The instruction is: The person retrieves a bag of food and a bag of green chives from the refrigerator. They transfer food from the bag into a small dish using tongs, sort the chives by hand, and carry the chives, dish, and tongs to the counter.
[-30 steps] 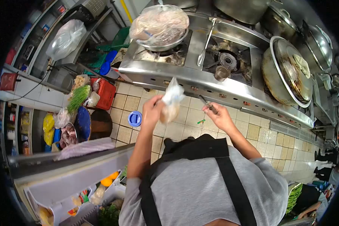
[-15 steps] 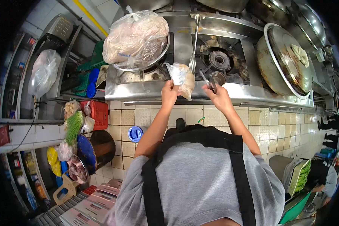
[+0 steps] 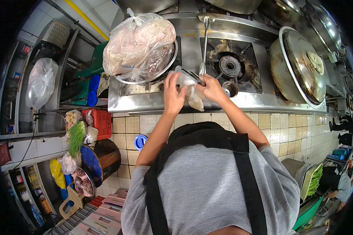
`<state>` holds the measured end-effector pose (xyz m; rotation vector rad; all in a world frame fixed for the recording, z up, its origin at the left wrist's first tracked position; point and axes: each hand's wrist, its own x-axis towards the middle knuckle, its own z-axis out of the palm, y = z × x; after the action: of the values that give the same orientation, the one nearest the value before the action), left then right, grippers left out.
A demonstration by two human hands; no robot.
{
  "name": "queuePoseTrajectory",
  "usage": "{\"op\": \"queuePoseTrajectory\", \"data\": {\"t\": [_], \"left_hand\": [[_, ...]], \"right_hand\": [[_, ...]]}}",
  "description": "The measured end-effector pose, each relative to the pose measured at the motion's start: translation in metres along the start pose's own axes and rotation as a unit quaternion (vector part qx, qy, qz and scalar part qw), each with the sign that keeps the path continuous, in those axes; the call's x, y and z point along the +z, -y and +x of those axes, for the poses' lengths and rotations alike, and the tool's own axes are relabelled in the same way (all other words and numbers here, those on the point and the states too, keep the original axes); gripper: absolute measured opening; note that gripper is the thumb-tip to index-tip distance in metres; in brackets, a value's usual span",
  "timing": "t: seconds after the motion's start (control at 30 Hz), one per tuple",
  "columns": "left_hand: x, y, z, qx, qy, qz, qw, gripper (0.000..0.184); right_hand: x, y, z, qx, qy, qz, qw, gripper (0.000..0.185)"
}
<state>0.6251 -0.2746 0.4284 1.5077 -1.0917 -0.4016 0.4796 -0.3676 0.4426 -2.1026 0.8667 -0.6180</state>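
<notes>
A small clear plastic bag [image 3: 195,100] with pale contents hangs between my hands over the stove's front edge. My left hand [image 3: 174,96] is open at the bag's left side, fingers stretched up and thumb apart; whether it touches the plastic I cannot tell. My right hand [image 3: 212,90] is closed around dark-handled scissors [image 3: 191,75], which point up and left across the top of the bag. Its fingers partly cover the handles and the bag's right side. A small metal cup [image 3: 230,89] stands just right of my right hand.
A large bagged pale mass rests in a metal basin [image 3: 172,62] on the left burner. A long metal utensil [image 3: 205,47] lies between the burners. To the right stands a big lidded pot [image 3: 302,66]. A red crate [image 3: 100,124] and a blue-lidded container [image 3: 140,142] are at left.
My left hand has let go of the bag's top and spread its fingers. My right hand has moved left with the scissors, up against the bag. The bag now hangs lower and crumpled.
</notes>
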Motion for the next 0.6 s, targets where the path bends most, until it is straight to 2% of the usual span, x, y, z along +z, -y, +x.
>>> {"op": "queuePoseTrajectory", "data": {"t": [0.03, 0.1, 0.13, 0.23, 0.27, 0.37, 0.53, 0.6], "left_hand": [[-0.003, -0.013, 0.009, 0.065, 0.032, 0.111, 0.991, 0.038], [-0.014, -0.032, 0.026, 0.189, 0.092, 0.325, 0.922, 0.039], [-0.016, -0.031, 0.032, 0.196, 0.102, 0.299, 0.928, 0.034], [-0.032, -0.037, 0.048, 0.13, 0.197, 0.199, 0.951, 0.026], [-0.035, -0.046, 0.048, 0.081, 0.208, 0.158, 0.962, 0.023], [-0.042, -0.073, 0.056, 0.074, 0.221, 0.148, 0.961, 0.022], [-0.048, -0.11, 0.069, 0.105, 0.165, 0.162, 0.967, 0.022], [-0.049, -0.123, 0.067, 0.065, 0.147, 0.174, 0.972, 0.023]], "right_hand": [[-0.004, -0.002, 0.004, 0.003, 0.023, 0.019, 1.0, 0.031], [-0.013, -0.007, 0.015, 0.007, 0.069, 0.055, 0.996, 0.028], [-0.015, -0.008, 0.017, 0.014, 0.065, 0.074, 0.995, 0.028], [-0.027, -0.005, 0.015, 0.119, 0.079, 0.177, 0.974, 0.027], [-0.026, -0.009, 0.016, 0.094, 0.066, 0.203, 0.972, 0.023], [-0.039, -0.005, 0.018, 0.127, 0.096, 0.242, 0.957, 0.025], [-0.027, 0.005, 0.002, 0.135, 0.131, 0.25, 0.95, 0.023], [-0.024, 0.0, -0.009, 0.147, 0.159, 0.269, 0.938, 0.025]]}}
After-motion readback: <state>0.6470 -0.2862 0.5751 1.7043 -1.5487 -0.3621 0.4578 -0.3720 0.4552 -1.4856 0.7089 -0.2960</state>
